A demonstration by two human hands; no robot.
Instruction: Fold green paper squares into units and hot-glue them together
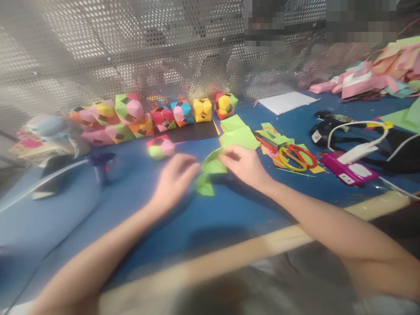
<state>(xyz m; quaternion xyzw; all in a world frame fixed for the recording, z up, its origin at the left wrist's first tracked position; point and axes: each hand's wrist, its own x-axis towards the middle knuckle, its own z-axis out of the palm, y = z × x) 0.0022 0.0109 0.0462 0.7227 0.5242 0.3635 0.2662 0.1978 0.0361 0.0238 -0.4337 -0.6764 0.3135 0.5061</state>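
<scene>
A folded piece of green paper (210, 173) lies between my two hands over the blue table (138, 197). My left hand (175, 181) grips its lower left end with curled fingers. My right hand (244, 165) pinches its upper right end. The picture is blurred by motion. Just beyond the paper sit more green sheets (239, 133). A pink and green paper ball (160, 146) rests alone behind my left hand.
A row of multicoloured paper balls and cubes (131, 116) lines the perforated metal wall (131, 43). Red and yellow scissors (292, 155), a magenta device (349, 170), white cable, white sheet (285, 103) and a pile of pink paper (367, 78) lie right. A glue gun (98, 164) lies left.
</scene>
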